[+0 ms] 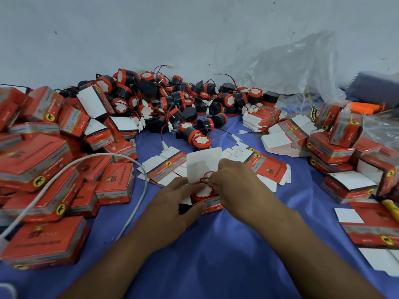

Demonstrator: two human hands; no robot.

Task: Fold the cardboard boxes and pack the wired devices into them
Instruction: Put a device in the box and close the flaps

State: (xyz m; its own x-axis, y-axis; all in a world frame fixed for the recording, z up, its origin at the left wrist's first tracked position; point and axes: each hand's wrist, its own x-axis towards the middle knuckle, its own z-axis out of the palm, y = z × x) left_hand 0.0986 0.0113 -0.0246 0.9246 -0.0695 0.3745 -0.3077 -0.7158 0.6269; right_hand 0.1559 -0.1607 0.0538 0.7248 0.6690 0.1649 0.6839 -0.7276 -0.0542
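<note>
Placement first: where is the box (212, 205)?

Low in the middle of the blue cloth (216, 244), just in front of the person. Its white flap (203, 162) stands up at the back, so the mouth is open toward the hands.

And the device (203, 192)?

Already sitting in that open box, white face up. What isn't in yet is its red wire (207, 176), which loops up above the rim.

So what are the fingers doing?

The left hand (172, 203) grips the box from its left side, thumb along the front edge and fingers at the far side, most likely to keep the light cardboard from sliding or collapsing. The right hand (237, 184) has its fingertips bunched together, pinching the wire just over the device. That looks like tucking the loop down so the flap can close.

Why is everything fanned round the person?

It reads as a work circle. Loose devices (172, 100) are heaped at the back by the wall, flat blanks (164, 167) lie just beyond the hands, and closed boxes (43, 158) are piled to the left, with more boxes (336, 147) to the right. Each stock is within a reach.

Any risk?

The springy wire may pop back up — the flap would then catch on it.
</note>
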